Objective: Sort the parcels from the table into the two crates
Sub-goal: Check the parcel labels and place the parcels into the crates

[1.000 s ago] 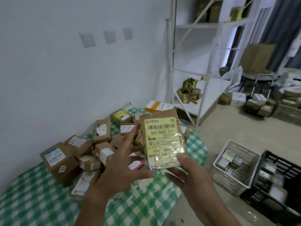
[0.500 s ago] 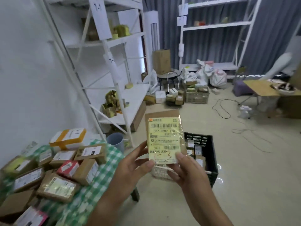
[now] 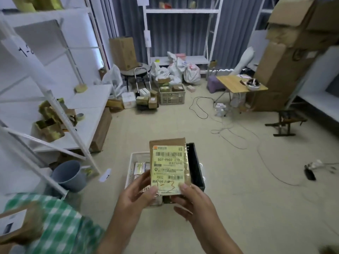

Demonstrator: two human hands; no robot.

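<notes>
Both hands pinched one brown parcel (image 3: 169, 166) by its bottom corners: left hand (image 3: 136, 194) w/ thumb on the label, right hand (image 3: 192, 197) same. Parcel was upright in the air over the white crate (image 3: 131, 165) & black crate (image 3: 196, 162) on the floor. Best approach, imo: read the 507-P802 code first, pick the matching crate, lower the parcel flat, don't toss.

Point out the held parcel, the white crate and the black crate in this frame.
parcel (image 3: 169, 166), head view, middle of its yellow label.
white crate (image 3: 130, 166), head view, left wall beside the boxes inside.
black crate (image 3: 196, 163), head view, right wall showing past the parcel.
</notes>
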